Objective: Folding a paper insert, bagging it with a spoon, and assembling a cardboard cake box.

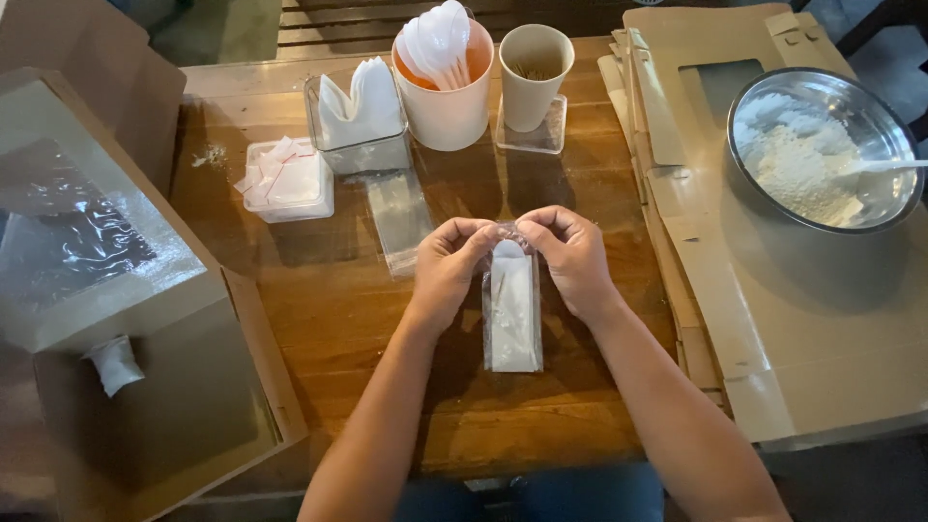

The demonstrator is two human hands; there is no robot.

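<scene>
A narrow clear plastic bag [512, 324] lies on the wooden table [338, 319] in front of me. Inside it are a white folded napkin, a white plastic spoon and what looks like a toothpick. My left hand [450, 263] pinches the bag's top edge from the left. My right hand [572, 253] pinches the same edge from the right. Both hands' fingertips meet at the bag's open end.
Behind the hands stand a cup of white spoons [445, 72], a paper cup of toothpicks [534, 70], a clear napkin holder [362, 121], a small tub of sachets [287, 179] and loose clear bags [398, 217]. Cardboard boxes [106, 280] sit left; flat cartons [802, 329] and a metal bowl [822, 145] right.
</scene>
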